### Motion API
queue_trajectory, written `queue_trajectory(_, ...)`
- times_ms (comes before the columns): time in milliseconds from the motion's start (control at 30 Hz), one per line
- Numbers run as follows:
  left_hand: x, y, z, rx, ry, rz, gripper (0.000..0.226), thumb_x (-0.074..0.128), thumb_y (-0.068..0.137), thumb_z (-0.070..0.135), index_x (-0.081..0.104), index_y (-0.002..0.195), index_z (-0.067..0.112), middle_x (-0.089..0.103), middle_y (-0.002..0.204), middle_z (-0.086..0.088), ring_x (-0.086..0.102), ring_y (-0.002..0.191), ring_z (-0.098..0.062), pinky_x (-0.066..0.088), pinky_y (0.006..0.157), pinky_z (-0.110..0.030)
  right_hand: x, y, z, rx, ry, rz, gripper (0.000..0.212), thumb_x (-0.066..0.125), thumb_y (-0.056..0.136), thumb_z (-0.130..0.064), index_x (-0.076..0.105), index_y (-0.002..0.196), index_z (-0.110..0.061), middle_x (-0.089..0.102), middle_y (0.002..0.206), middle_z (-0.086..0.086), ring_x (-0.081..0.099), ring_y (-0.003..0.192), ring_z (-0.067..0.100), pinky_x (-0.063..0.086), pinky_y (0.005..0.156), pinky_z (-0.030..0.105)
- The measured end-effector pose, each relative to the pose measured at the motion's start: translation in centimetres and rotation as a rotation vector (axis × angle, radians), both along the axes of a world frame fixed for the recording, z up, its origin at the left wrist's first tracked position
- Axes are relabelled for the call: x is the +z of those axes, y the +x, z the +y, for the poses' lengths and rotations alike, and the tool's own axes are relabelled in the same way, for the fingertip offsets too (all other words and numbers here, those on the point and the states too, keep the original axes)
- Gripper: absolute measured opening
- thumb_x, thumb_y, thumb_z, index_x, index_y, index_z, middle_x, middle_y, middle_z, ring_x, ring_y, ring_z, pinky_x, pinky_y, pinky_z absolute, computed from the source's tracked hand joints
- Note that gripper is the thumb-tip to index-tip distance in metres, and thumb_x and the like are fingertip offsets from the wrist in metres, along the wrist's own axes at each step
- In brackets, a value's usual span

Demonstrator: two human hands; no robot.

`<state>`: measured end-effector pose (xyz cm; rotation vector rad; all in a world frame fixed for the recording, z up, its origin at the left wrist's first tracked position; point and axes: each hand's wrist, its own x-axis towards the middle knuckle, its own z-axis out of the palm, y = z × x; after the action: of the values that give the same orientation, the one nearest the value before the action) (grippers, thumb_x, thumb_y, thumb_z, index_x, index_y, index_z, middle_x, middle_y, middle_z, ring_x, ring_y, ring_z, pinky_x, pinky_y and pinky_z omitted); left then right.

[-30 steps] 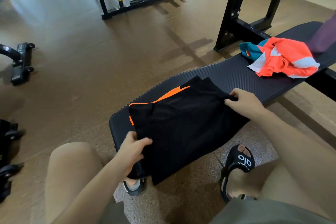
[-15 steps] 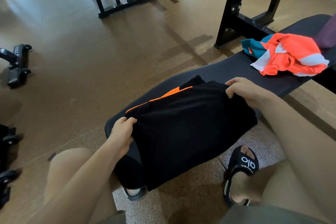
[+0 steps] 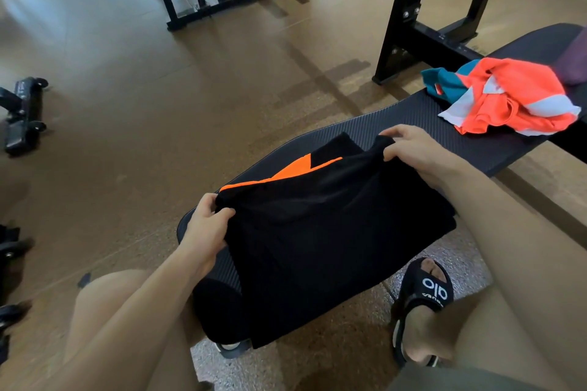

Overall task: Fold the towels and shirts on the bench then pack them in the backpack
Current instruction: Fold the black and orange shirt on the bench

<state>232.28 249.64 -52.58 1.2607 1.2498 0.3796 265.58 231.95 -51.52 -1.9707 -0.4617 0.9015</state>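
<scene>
Now black shirt [image 3: 320, 232] between both hands' grip

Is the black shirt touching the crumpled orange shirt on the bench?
Apart. The head view shows bare bench padding between the black shirt and the orange shirt.

Both forearms extend forward from bare knees. Left hand [image 3: 208, 225]: fingers curled, thumb pinching the black shirt [image 3: 320, 232] at its near-left corner. Right hand [image 3: 413, 149]: knuckles up, fingers curled over the shirt's far-right corner. Hands well apart.
</scene>
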Motion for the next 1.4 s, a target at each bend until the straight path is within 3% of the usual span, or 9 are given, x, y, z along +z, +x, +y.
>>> queue_trajectory(133, 0.1, 0.4, 0.4, 0.085, 0.030, -0.027, 0.020, 0.051, 0.098, 0.005, 0.061, 0.113, 0.015, 0.071, 0.108, -0.009, 0.068, 0.097, -0.021, 0.057, 0.086, -0.044, -0.4, -0.3, 1.5, -0.029, 0.142, -0.047, 0.054, 0.059, 0.085, 0.009, 0.054, 0.132, -0.017, 0.068, 0.121, 0.005, 0.065, 0.109, 0.022, 0.055, 0.094, 0.039)
queue_trajectory(300, -0.6, 0.9, 1.7, 0.137, -0.038, 0.052, 0.017, 0.058, 0.100, 0.018, 0.062, 0.115, 0.013, 0.073, 0.112, -0.008, 0.069, 0.104, -0.023, 0.056, 0.095, -0.045, -2.8, 0.0, 2.5, 0.106, -0.145, -0.284, 0.055, 0.063, 0.089, -0.005, 0.046, 0.139, -0.017, 0.061, 0.129, 0.003, 0.057, 0.116, 0.024, 0.043, 0.084, 0.033)
queue_trajectory(467, -0.6, 0.8, 1.7, 0.051, 0.190, 0.204, 0.013, 0.056, 0.096, 0.009, 0.058, 0.109, 0.012, 0.065, 0.097, -0.004, 0.061, 0.082, -0.015, 0.047, 0.064, -0.029, -2.5, 0.1, 3.5, 0.042, -0.039, -0.382, 0.045, 0.054, 0.084, 0.004, 0.055, 0.124, -0.017, 0.064, 0.112, 0.002, 0.058, 0.104, 0.021, 0.043, 0.080, 0.030)
queue_trajectory(600, -0.7, 0.6, 1.5, 0.054, 0.188, 0.205, 0.007, 0.056, 0.089, 0.006, 0.058, 0.095, 0.010, 0.056, 0.085, -0.006, 0.050, 0.077, -0.018, 0.038, 0.065, -0.033, -2.6, 0.0, 4.9, -0.034, 0.115, -0.406, 0.043, 0.058, 0.087, 0.001, 0.054, 0.126, -0.016, 0.063, 0.112, 0.003, 0.058, 0.101, 0.018, 0.043, 0.080, 0.024)
queue_trajectory(900, -0.5, 0.5, 2.4, -0.127, 0.275, 0.436, 0.054, 0.074, 0.087, 0.040, 0.045, 0.128, 0.020, 0.058, 0.116, -0.001, 0.060, 0.103, -0.019, 0.048, 0.080, -0.032, -4.1, -0.8, 8.1, 0.235, -0.091, -0.600, 0.066, 0.060, 0.088, -0.016, 0.036, 0.150, -0.020, 0.054, 0.142, 0.006, 0.050, 0.129, 0.029, 0.049, 0.099, 0.046)
queue_trajectory(1033, -0.3, 0.6, 3.4, -0.230, 0.257, 0.545, 0.045, 0.075, 0.085, 0.036, 0.052, 0.121, 0.021, 0.061, 0.113, -0.002, 0.060, 0.101, -0.018, 0.049, 0.084, -0.035, -5.0, -1.6, 9.2, 0.588, -0.247, -0.782, 0.075, 0.059, 0.084, -0.026, 0.033, 0.155, -0.026, 0.041, 0.155, 0.000, 0.028, 0.147, 0.025, 0.028, 0.118, 0.045)
queue_trajectory(1167, -0.1, 0.9, 3.7, -0.261, 0.111, 0.479, 0.035, 0.076, 0.083, 0.016, 0.059, 0.113, 0.018, 0.066, 0.107, -0.005, 0.062, 0.096, -0.017, 0.049, 0.072, -0.030, -5.1, -1.8, 10.3, 0.614, -0.288, -0.975, 0.059, 0.059, 0.083, -0.024, 0.050, 0.142, -0.026, 0.052, 0.137, 0.003, 0.040, 0.132, 0.026, 0.030, 0.114, 0.044)
queue_trajectory(1267, 0.5, 0.9, 4.2, -0.271, 0.023, 0.433, 0.029, 0.075, 0.079, 0.003, 0.069, 0.106, 0.011, 0.072, 0.106, -0.013, 0.067, 0.101, -0.027, 0.056, 0.089, -0.042, -4.5, -1.9, 10.3, 0.569, -0.286, -1.059, 0.037, 0.060, 0.086, -0.018, 0.066, 0.122, -0.021, 0.060, 0.116, 0.005, 0.051, 0.115, 0.027, 0.039, 0.103, 0.041)
queue_trajectory(1400, 2.2, 1.0, 4.7, -0.376, 0.145, 0.418, 0.018, 0.074, 0.073, 0.000, 0.072, 0.088, 0.010, 0.069, 0.089, -0.012, 0.063, 0.090, -0.026, 0.052, 0.083, -0.042, -2.5, -1.5, 8.8, 0.467, -0.156, -1.132, 0.020, 0.061, 0.084, -0.013, 0.074, 0.099, -0.014, 0.059, 0.094, 0.005, 0.055, 0.095, 0.028, 0.042, 0.089, 0.040)
